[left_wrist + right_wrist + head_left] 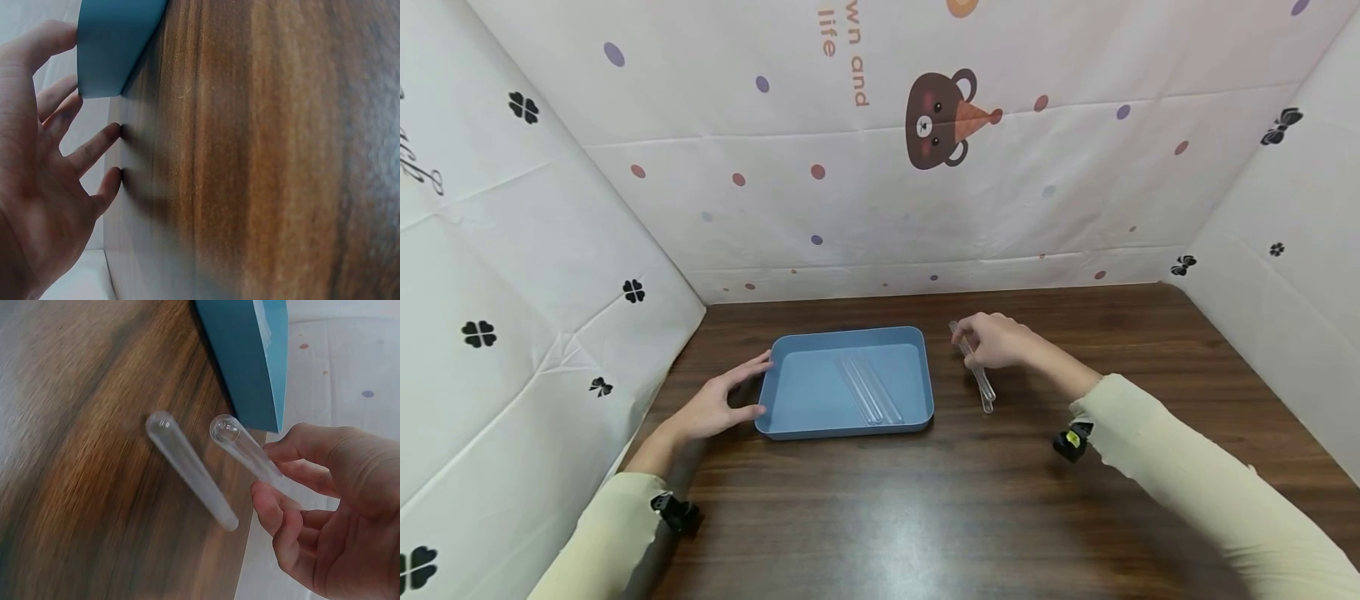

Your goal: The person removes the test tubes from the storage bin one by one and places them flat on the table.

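A clear test tube (pixel 247 449) is pinched between the thumb and fingers of my right hand (pixel 997 340), tilted just to the right of the blue tray (pixel 820 432). Close by, a second clear test tube (pixel 190 469) lies on the wooden table. Inside the tray, towards its right side, several clear tubes (pixel 870 390) lie side by side at a slant. My left hand (pixel 718 404) spreads at the tray's left end, with thumb and fingertips at its wall. In the left wrist view its lower fingers (pixel 94 150) extend down towards the tabletop.
Dark wooden table (pixel 850 517) runs under everything. A white printed cloth (pixel 865 208) with a bear and dots rises behind the table, and further white cloth walls (pixel 512 275) stand at left and right.
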`<action>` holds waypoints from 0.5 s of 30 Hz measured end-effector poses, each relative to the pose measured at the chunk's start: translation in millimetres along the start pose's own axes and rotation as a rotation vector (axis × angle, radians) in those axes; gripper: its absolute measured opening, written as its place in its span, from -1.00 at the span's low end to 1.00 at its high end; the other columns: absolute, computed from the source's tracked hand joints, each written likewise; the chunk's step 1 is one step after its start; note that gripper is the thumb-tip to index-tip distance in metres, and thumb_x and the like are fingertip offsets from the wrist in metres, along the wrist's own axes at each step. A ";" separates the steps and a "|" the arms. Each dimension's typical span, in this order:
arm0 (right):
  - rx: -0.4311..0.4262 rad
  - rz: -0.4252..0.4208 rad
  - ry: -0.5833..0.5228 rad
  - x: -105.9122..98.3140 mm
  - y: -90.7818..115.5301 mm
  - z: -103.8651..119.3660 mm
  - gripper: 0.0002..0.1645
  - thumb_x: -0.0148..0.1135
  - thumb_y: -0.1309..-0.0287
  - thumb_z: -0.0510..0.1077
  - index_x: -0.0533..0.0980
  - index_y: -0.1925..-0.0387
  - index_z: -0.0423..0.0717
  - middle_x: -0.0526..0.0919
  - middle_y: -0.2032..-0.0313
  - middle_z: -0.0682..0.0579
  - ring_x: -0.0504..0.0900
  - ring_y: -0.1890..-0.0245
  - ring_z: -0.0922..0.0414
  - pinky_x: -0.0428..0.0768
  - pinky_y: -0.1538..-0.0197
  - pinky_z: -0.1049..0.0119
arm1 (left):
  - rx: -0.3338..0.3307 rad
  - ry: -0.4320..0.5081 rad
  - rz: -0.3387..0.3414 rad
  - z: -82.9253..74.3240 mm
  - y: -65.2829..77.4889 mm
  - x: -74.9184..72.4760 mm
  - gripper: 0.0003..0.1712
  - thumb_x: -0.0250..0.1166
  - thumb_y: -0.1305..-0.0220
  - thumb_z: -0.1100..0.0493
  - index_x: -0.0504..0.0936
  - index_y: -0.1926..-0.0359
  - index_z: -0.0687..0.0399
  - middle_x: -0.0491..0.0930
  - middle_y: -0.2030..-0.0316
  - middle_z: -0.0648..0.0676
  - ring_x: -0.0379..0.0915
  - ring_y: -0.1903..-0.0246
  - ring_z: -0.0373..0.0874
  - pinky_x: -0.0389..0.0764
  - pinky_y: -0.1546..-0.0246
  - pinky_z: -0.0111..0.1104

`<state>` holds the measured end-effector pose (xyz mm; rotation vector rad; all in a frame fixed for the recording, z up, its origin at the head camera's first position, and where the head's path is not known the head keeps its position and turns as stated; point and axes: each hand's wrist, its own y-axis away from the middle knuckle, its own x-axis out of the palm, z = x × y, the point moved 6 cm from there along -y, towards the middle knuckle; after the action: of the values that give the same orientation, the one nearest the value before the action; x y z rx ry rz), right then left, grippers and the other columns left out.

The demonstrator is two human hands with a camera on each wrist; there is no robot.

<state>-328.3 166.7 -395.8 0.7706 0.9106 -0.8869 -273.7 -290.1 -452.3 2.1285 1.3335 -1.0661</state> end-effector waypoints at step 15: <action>0.069 -0.012 0.003 -6.6 11.1 -36.1 -0.56 0.46 -0.27 -0.17 0.73 -0.18 -0.08 0.65 0.25 0.02 0.56 0.32 0.07 0.44 0.28 0.17 | -0.002 0.004 0.003 0.4 -0.6 0.2 -0.12 0.50 -0.49 0.11 0.38 -0.71 0.13 0.15 -0.81 0.26 0.09 -0.75 0.49 0.19 -0.61 0.56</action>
<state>-332.5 204.2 -402.7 0.8267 0.8920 -0.9317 -274.3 -290.0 -452.6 2.1321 1.3323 -1.0595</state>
